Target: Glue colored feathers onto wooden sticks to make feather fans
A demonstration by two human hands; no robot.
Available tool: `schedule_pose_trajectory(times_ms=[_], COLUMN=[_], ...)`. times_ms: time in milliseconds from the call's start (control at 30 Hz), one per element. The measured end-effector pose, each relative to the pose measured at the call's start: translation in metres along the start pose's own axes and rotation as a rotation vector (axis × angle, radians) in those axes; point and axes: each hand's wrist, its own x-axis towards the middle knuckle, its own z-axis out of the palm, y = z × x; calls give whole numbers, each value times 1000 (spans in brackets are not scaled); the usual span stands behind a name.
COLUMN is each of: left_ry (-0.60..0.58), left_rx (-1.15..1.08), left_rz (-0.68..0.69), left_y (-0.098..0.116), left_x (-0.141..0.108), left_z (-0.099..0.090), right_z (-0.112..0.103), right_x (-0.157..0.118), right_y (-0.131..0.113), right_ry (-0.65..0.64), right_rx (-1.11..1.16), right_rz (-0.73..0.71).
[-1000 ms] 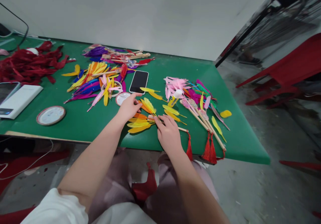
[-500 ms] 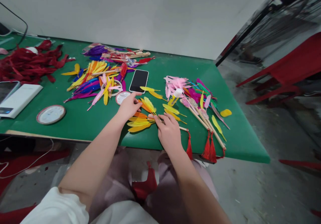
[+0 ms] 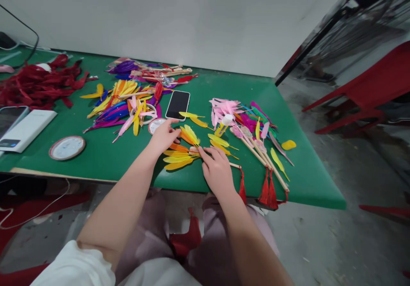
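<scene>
A fan of yellow and orange feathers [image 3: 179, 159] lies near the table's front edge, its wooden handle ending in a red tassel [image 3: 242, 186] at the right. My left hand [image 3: 164, 138] is at the fan's upper left, index finger stretched out and the other fingers curled at the edge of an orange and yellow feather cluster [image 3: 191, 135]. My right hand [image 3: 218, 170] rests over the handle, its fingertips pressed on the quill ends at the fan's middle. Loose yellow feathers [image 3: 219, 141] and a glue stick [image 3: 223, 126] lie just beyond it.
A phone [image 3: 177, 105] lies behind my left hand. Tasselled sticks [image 3: 256, 151] and pink feathers [image 3: 226, 109] are at the right. Mixed feathers [image 3: 112, 111], tape rolls [image 3: 67, 147], a white power bank [image 3: 28, 130] and dark red strips [image 3: 38, 81] fill the left.
The view has shifted very slightly. Both hands stay at the feather fan, with my right fingertips moved only a little at the quill ends.
</scene>
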Motion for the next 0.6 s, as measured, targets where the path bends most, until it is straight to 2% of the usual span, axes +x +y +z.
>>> schedule_pose_trajectory(times_ms=[133,233,400,500,600], left_ry=[7,16,-70,-84,8], left_rx=[-45,8,141,51,-81], left_rz=[-31,-37,-91,-115,-114], left_y=[3,7,15,16,18], left_x=[-3,-9,-25,-29,-28], left_z=[-3,-9,-20,-25,-28], right_z=[-9,-14,-16,-18,-21], right_x=[-2,-5,-9,-9,-8], right_y=[7,13,13,9,6], right_ry=[31,6,10,20,37], right_rx=[-30,-77,-88,-50,15], right_rz=[51,99,108,138,200])
